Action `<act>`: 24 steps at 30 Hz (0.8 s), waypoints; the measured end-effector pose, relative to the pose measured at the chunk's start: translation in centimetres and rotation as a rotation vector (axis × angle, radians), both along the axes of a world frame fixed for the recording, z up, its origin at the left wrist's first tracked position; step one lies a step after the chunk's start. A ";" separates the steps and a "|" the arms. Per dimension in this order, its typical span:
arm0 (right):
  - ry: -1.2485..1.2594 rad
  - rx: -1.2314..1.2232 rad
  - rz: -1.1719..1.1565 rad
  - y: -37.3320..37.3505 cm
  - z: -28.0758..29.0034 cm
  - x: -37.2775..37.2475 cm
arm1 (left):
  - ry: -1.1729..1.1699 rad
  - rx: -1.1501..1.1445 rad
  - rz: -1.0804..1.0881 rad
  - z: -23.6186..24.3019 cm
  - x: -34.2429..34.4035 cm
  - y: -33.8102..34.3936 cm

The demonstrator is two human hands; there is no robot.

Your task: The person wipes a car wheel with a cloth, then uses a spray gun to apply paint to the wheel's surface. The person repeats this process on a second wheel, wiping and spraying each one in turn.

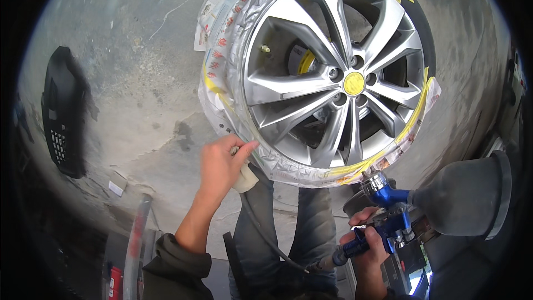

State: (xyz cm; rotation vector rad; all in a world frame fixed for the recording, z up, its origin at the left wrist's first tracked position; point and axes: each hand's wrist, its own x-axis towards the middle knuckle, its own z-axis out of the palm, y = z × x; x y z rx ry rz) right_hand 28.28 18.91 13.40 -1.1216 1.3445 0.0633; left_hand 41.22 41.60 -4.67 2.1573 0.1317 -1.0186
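Note:
A silver alloy wheel [327, 86] with a yellow centre cap [353, 83] has its rim bordered by masking paper and yellow tape [217, 66]. My left hand [221, 166] is closed on a pale cloth [245, 180], its thumb at the lower left edge of the masking. My right hand [371, 250] grips a blue spray gun [388, 194] with a large grey cup [463, 197], held just below the wheel's lower right. A dark hose [255, 222] runs down past my left hand toward the gun's inlet.
A black plastic panel with a mesh section [64, 111] lies at the left on the concrete floor [144, 78], near a small white card [116, 188]. A long pipe [136, 244] and a red object [115, 283] are at the lower left. My legs are below the wheel.

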 end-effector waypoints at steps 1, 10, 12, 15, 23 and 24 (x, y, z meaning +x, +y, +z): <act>-0.004 0.021 0.003 -0.2 0.0 -0.2 | 0.002 0.004 0.000 0.1 -0.1 0.0; 0.014 0.099 0.012 -1.0 -0.5 -2.3 | 0.214 -0.080 0.087 1.1 -5.2 -1.4; 0.033 0.116 0.023 -1.3 -0.7 -2.7 | 0.279 -0.114 0.097 2.2 -6.7 -1.9; 0.026 0.122 0.026 -1.7 -0.9 -3.5 | 0.505 -0.185 0.127 3.5 -8.5 -2.1; 0.006 0.099 0.019 -3.5 -0.8 -4.5 | 0.557 -0.288 0.060 4.3 -11.6 -0.9; 0.002 0.098 0.014 -3.7 -0.8 -4.7 | 0.540 -0.267 0.042 4.5 -10.9 -1.1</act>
